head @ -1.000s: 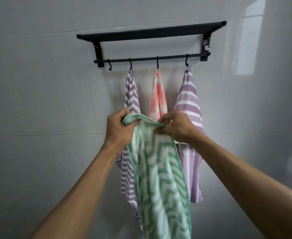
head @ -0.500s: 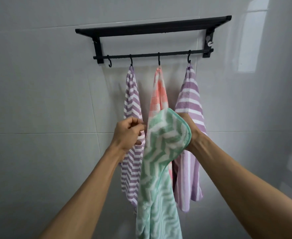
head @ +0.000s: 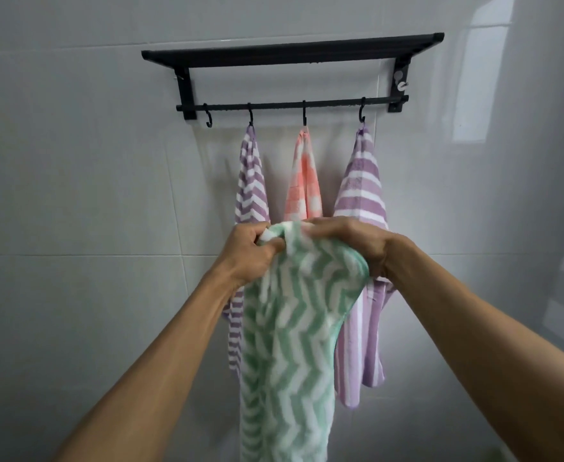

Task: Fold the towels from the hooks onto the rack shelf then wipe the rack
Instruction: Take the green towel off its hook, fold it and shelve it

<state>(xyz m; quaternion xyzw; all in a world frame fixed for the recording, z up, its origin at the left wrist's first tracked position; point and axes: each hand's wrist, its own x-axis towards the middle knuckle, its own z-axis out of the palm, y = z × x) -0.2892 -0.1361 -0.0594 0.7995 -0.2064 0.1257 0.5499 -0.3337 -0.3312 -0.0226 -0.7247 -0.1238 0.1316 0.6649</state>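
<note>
Early stage. Green towel (head: 287,328) off its hook (head: 209,116), held below rack (head: 290,55); left hand (head: 250,251) and right hand (head: 350,241) fingers clamped on its top edge. Not yet folded. Three towels left hanging; shelving and wiping pending.

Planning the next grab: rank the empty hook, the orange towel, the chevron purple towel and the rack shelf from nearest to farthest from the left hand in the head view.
From the left hand:
1. Chevron purple towel, hanging directly behind and above the hand.
2. Orange towel, up and to its right.
3. Empty hook, leftmost on the bar, well above.
4. Rack shelf, topmost, farthest.
</note>
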